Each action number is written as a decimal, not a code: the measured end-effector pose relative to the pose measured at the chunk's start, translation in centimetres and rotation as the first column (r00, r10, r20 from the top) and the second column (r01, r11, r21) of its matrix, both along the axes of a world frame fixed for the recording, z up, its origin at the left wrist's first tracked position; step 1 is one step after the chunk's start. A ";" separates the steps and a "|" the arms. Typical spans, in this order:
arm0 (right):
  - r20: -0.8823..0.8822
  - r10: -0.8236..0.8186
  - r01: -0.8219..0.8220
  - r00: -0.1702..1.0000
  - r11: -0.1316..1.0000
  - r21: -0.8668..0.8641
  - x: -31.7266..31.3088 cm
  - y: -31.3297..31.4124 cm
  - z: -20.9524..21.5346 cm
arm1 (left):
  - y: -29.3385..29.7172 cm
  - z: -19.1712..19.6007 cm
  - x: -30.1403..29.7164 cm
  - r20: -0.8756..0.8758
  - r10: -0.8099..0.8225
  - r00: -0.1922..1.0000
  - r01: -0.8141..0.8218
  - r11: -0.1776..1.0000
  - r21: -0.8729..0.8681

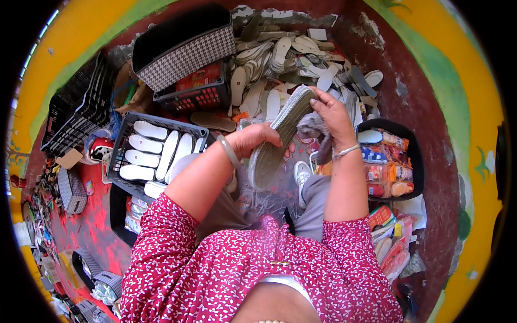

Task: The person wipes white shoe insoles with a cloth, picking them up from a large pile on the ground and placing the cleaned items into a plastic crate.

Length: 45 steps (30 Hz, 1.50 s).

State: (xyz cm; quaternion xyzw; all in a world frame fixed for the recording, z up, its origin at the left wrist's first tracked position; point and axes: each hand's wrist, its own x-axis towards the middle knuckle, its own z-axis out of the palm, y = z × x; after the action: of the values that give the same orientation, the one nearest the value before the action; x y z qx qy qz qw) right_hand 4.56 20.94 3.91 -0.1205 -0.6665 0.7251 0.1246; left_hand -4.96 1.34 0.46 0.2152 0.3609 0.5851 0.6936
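A: Where's the sole [286, 126]?
B: Held tilted btwn. both hands: mid-edge clasped by L hand [254, 138], far end pinched by R hand [335, 114]. Grey cloth [325, 141] bunched under latter; grip on it unclear.
A: Handling?
B: Prob. light, semi-stiff, not fragile; best held by edges. Olive ribbed face, pale rim, rounded ends.

I'm watching the left hand [254, 139] grip a greenish sole [284, 128] by its edge, the right hand [335, 116] pinching the upper end, grey cloth [324, 145] bunched beneath it. Left, I've got a crate [172, 123] of white insoles [144, 144]; ahead, a heap of soles [281, 52]!
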 end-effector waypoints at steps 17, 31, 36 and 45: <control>0.322 -0.231 0.375 0.918 0.770 -0.516 1.7 2.1 1.5 | -2.1 2.8 -3.7 0.421 0.391 0.818 -0.537 0.781 0.318; 0.414 0.054 0.279 0.909 0.659 -0.699 -0.2 -7.2 0.5 | 0.7 1.4 -3.8 0.102 0.742 0.662 -0.721 0.595 0.354; 0.150 -0.198 0.149 0.969 0.947 0.285 -0.5 -4.6 -1.7 | -0.2 1.3 -4.5 0.158 0.810 0.564 -0.824 0.539 0.174; 0.296 0.143 -0.217 0.944 0.948 0.234 -0.7 -5.7 -0.8 | 0.3 0.0 -3.5 -0.064 0.628 0.775 -0.627 0.778 0.046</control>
State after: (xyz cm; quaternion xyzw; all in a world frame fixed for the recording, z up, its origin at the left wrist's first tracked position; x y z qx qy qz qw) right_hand 3.89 15.27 3.13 -0.1405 -0.7760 0.6145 -0.0217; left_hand -8.41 1.69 0.50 0.1124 0.4316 0.7780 0.4426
